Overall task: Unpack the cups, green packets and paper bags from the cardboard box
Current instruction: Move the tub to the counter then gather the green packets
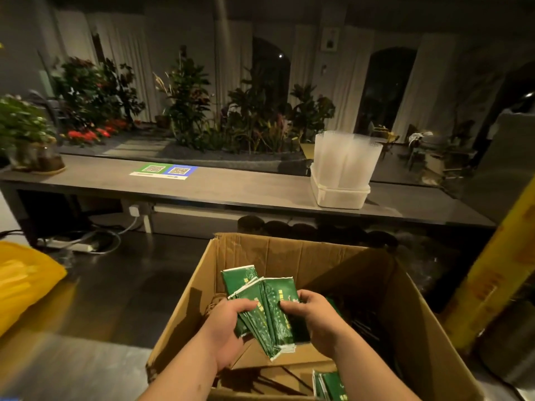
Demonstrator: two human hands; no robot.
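Dim room, long grey counter (231,192), potted plants (188,94) behind

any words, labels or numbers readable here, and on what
No text can be read outright.
green packets, held in the left hand and right hand over the cardboard box: pale print, too blurred.
sign on the counter: two QR codes, one on green, one on blue; caption too small.
yellow wrap at right: faint marks, blurred.
wall notice: too small.

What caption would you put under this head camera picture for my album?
Left hand and right hand hold a fan of green packets over the open cardboard box.
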